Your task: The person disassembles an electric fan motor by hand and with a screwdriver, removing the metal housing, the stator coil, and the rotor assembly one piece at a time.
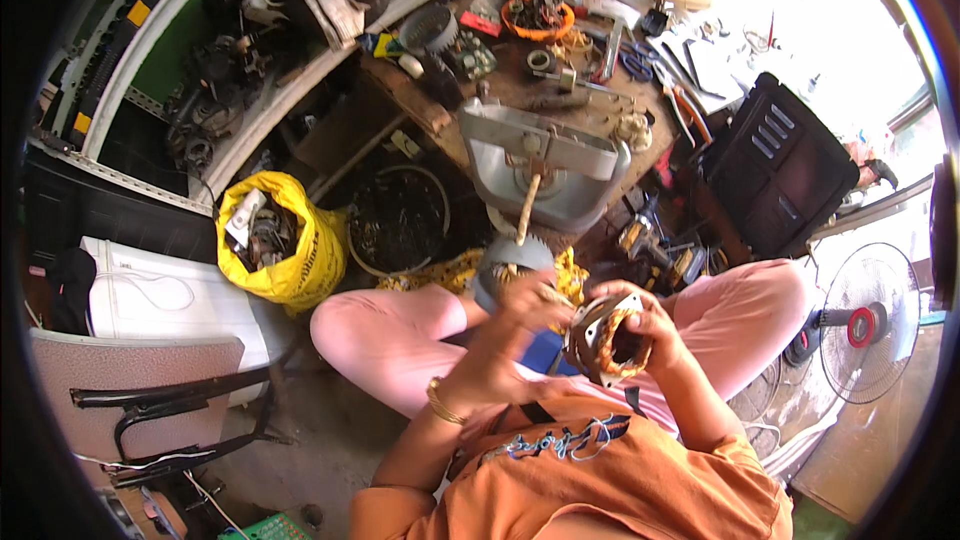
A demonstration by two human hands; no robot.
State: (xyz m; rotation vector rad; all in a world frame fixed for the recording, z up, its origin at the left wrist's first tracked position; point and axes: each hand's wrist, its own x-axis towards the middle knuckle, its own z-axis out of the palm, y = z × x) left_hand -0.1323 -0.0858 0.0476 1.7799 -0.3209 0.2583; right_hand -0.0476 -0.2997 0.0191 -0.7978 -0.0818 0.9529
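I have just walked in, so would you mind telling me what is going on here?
A seated person's right hand holds a ring-shaped part wound with brown, cord-like coils. The left hand is raised beside it, too blurred to tell whether it is gripping anything. Ahead, a grey metal housing sits at the near side of a cluttered workbench. A yellow bag of mixed parts is to the left, a fan to the right.
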